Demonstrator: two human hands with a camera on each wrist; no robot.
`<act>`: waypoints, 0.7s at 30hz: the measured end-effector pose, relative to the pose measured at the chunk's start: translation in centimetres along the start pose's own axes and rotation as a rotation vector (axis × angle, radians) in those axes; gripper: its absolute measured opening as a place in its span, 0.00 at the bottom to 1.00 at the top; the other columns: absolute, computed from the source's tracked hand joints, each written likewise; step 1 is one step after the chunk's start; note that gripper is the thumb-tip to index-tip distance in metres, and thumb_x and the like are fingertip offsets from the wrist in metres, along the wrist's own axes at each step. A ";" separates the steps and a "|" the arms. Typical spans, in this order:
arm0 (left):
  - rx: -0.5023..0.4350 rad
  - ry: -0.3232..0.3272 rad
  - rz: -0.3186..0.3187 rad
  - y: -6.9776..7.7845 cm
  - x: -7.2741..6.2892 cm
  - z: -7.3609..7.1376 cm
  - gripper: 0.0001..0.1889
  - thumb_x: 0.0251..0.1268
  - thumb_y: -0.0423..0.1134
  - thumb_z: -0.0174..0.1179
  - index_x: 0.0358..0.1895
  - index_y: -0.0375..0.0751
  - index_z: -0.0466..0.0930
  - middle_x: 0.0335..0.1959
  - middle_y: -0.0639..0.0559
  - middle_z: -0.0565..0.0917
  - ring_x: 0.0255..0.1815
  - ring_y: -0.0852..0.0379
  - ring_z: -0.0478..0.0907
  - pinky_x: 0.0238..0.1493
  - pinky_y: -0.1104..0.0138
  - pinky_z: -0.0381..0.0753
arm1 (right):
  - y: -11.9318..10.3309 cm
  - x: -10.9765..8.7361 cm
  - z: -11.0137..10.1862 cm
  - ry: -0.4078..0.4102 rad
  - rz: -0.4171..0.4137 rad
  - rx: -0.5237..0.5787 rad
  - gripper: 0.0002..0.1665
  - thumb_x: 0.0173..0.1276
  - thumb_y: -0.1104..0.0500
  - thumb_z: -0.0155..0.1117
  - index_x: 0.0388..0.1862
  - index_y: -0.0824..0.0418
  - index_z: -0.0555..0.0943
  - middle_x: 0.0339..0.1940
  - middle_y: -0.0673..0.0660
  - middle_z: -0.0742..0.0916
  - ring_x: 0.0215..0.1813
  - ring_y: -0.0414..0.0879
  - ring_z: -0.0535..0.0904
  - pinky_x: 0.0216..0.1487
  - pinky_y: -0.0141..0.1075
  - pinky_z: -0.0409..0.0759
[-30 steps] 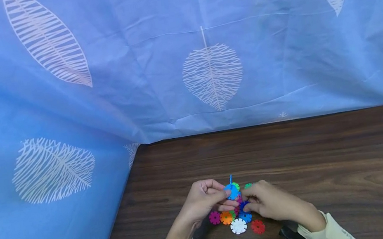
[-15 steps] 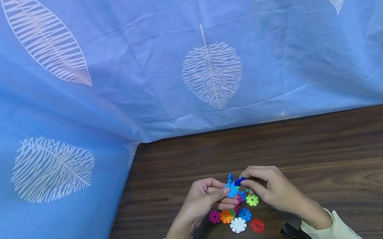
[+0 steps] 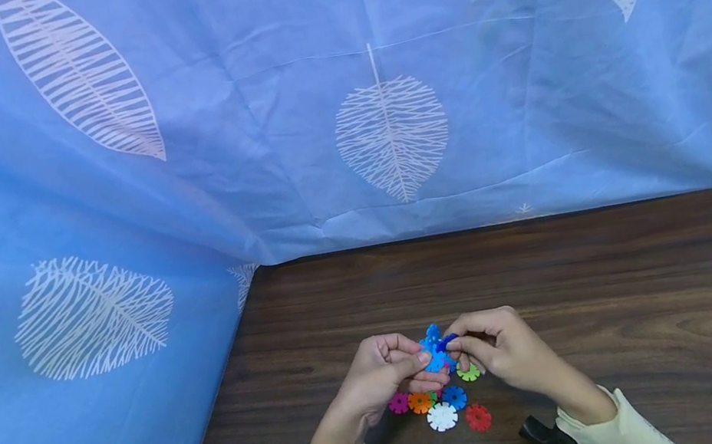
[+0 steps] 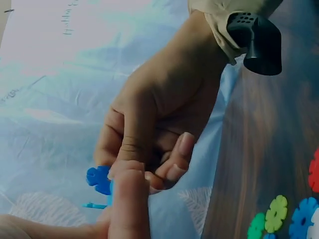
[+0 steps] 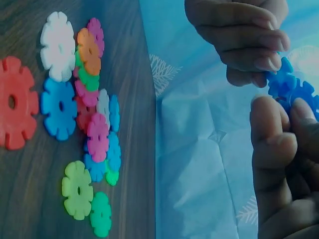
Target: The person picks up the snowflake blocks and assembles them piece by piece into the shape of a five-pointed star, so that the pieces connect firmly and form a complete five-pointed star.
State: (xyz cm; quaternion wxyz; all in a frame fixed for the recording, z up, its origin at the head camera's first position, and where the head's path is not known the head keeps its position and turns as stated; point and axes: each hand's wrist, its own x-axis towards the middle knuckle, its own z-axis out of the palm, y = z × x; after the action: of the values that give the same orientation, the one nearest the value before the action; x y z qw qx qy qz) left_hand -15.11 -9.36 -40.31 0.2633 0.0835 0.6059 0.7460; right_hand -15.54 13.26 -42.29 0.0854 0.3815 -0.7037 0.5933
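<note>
In the head view my left hand (image 3: 384, 377) pinches a light blue notched snowflake disc (image 3: 434, 363) between thumb and fingers, with another blue disc (image 3: 432, 332) standing up from it. From the right, my right hand (image 3: 505, 350) pinches a dark blue snowflake disc (image 3: 446, 343) against that group. The right wrist view has the blue pieces (image 5: 282, 78) meeting at the fingertips; whether their slots interlock I cannot tell. Fingers cover much of the pieces in the left wrist view, where a blue disc (image 4: 98, 179) sticks out.
Below the hands, loose snowflake discs lie on the dark wooden table (image 3: 582, 279): white (image 3: 442, 417), red (image 3: 479, 417), orange (image 3: 420, 403), blue (image 3: 454, 397), yellow-green (image 3: 469, 372) and magenta (image 3: 399, 403), some overlapping. A blue leaf-print cloth (image 3: 288, 147) hangs behind and at the left.
My right hand has lifted the dark blue disc from the pile and carried it up to the light blue pieces, uncovering the yellow-green disc. The left hand has stayed nearly in place.
</note>
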 end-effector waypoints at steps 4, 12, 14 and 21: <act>0.016 0.019 -0.009 0.0 -0.2 0.3 0.04 0.73 0.24 0.60 0.43 0.24 0.77 0.39 0.27 0.87 0.37 0.43 0.90 0.41 0.59 0.89 | -0.1 -0.1 0.2 -0.004 -0.062 -0.039 0.17 0.66 0.82 0.62 0.39 0.64 0.87 0.21 0.55 0.85 0.17 0.45 0.76 0.14 0.26 0.73; 0.034 -0.004 0.012 0.0 -0.1 -0.6 0.04 0.73 0.25 0.61 0.44 0.25 0.77 0.40 0.28 0.88 0.36 0.46 0.90 0.43 0.57 0.89 | -1.3 0.2 -0.1 -0.037 -0.012 -0.257 0.12 0.70 0.75 0.65 0.42 0.60 0.88 0.28 0.47 0.87 0.21 0.35 0.78 0.18 0.26 0.76; 0.068 0.001 0.027 0.1 -0.1 -0.9 0.06 0.72 0.26 0.62 0.45 0.25 0.79 0.39 0.29 0.88 0.35 0.48 0.91 0.42 0.58 0.89 | -1.7 0.4 -0.5 -0.049 0.009 -0.311 0.12 0.70 0.73 0.67 0.44 0.59 0.87 0.29 0.45 0.87 0.22 0.31 0.76 0.19 0.27 0.77; 0.228 -0.007 0.100 0.1 0.2 -1.3 0.11 0.73 0.30 0.63 0.51 0.24 0.85 0.38 0.38 0.90 0.29 0.59 0.87 0.38 0.65 0.89 | -2.2 0.5 -1.2 -0.044 0.003 -0.292 0.14 0.71 0.73 0.66 0.50 0.59 0.83 0.29 0.43 0.83 0.22 0.35 0.75 0.20 0.29 0.77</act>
State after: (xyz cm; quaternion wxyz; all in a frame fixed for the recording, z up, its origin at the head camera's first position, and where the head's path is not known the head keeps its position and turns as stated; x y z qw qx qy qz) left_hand -15.86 -10.37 -40.62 0.2167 0.1453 0.6809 0.6843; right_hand -14.88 14.09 -39.90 0.1236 0.3766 -0.7848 0.4764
